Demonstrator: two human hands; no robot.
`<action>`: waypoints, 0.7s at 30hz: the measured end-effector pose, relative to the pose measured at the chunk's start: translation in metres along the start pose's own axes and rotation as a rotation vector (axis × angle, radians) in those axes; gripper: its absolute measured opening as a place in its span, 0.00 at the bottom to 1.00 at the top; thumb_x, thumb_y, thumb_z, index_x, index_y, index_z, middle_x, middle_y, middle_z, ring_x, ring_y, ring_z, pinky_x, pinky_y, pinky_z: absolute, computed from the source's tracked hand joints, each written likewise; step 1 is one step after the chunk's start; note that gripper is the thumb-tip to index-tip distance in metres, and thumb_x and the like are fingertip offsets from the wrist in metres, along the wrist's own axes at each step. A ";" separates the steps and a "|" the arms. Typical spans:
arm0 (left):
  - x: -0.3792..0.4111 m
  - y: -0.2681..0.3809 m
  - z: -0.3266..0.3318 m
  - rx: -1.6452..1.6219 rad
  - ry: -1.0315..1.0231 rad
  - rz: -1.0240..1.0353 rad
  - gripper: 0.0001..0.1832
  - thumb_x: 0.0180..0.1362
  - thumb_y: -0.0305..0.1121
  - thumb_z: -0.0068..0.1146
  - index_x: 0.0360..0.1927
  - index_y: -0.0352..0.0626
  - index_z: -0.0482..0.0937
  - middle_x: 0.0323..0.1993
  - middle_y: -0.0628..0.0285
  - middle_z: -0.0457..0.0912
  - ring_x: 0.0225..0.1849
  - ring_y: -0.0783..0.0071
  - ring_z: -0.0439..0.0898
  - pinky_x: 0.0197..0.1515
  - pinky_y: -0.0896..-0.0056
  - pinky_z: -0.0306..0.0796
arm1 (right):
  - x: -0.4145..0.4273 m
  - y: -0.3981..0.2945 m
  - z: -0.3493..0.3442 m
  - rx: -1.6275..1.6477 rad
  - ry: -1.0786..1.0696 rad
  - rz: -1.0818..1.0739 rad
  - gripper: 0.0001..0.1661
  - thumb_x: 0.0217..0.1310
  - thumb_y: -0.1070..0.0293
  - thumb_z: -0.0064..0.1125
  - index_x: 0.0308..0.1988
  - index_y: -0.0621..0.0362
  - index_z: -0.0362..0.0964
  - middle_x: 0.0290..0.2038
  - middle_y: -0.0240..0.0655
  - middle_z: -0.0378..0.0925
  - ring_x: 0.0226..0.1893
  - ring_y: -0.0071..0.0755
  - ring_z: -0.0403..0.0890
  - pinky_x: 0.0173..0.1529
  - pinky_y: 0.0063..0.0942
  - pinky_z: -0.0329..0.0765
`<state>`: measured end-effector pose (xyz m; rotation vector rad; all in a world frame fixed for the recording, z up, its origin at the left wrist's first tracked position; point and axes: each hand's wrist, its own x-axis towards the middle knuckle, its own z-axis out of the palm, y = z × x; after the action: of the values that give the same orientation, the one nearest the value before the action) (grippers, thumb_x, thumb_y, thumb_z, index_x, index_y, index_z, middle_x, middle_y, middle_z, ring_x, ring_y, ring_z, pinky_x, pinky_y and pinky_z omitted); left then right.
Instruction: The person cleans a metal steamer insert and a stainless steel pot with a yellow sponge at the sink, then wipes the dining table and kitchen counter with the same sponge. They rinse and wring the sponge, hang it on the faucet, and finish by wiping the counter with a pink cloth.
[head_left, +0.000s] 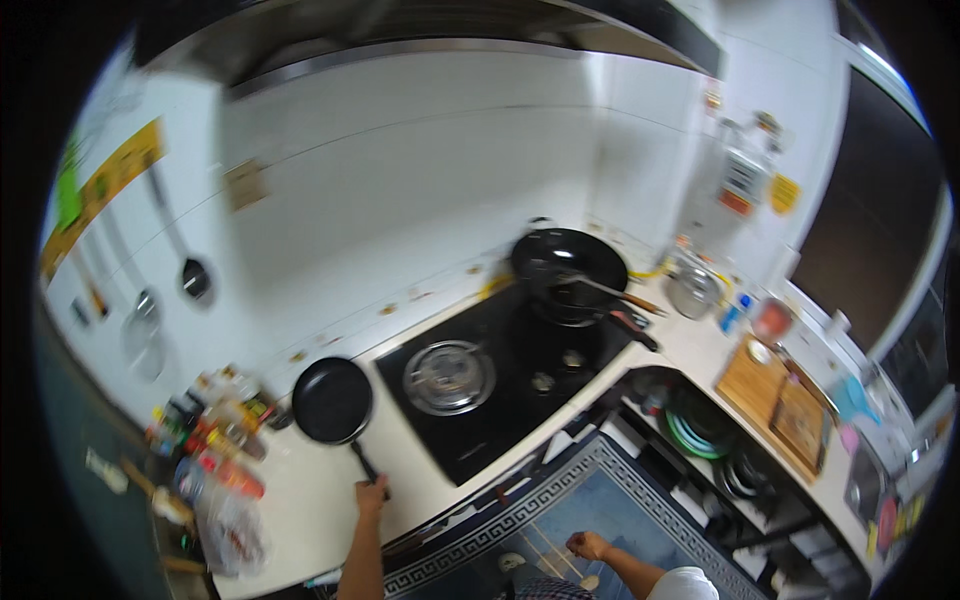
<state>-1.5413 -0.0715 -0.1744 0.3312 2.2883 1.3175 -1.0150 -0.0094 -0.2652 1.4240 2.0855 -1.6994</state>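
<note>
My left hand (370, 495) grips the handle of a small black frying pan (332, 400), which is over the white counter to the left of the stove. The pan looks empty. My right hand (587, 545) hangs above the patterned floor mat, its fingers curled; whether it holds anything cannot be told. The black glass gas stove (480, 442) has a bare left burner (450, 377). On its right burner stands a large black wok (568, 259) with a wooden-handled spatula (619, 293) lying across it.
Bottles and jars (217, 420) crowd the left of the counter (315, 517), near a clear plastic bag (232, 532). Wooden cutting boards (765, 405) lie on the right counter, before the sink (866, 472). Below are open shelves with bowls (694, 431). Utensils hang on the left wall.
</note>
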 end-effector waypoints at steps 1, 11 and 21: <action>0.011 0.003 0.001 -0.154 -0.161 -0.102 0.15 0.52 0.38 0.59 0.23 0.35 0.74 0.18 0.57 0.74 0.19 0.71 0.73 0.18 0.73 0.66 | -0.007 -0.003 -0.009 0.102 0.088 0.004 0.15 0.56 0.59 0.50 0.34 0.61 0.73 0.24 0.37 0.77 0.24 0.28 0.76 0.32 0.27 0.74; 0.006 0.023 -0.008 -0.394 -0.186 -0.262 0.13 0.50 0.29 0.47 0.13 0.50 0.61 0.09 0.73 0.58 0.10 0.81 0.55 0.12 0.78 0.51 | -0.175 0.117 0.017 0.056 0.659 0.741 0.17 0.49 0.60 0.54 0.33 0.63 0.78 0.23 0.40 0.79 0.25 0.32 0.81 0.31 0.30 0.77; -0.116 -0.056 -0.107 -0.079 -0.153 -0.083 0.12 0.52 0.32 0.54 0.19 0.40 0.65 0.13 0.67 0.60 0.15 0.73 0.55 0.21 0.63 0.52 | -0.269 0.118 0.132 0.429 0.308 0.955 0.15 0.49 0.59 0.54 0.29 0.59 0.79 0.21 0.39 0.79 0.20 0.33 0.80 0.27 0.31 0.76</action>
<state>-1.4948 -0.2300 -0.1448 0.2968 2.0954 1.2905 -0.8425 -0.2804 -0.2411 2.3705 0.7875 -1.5545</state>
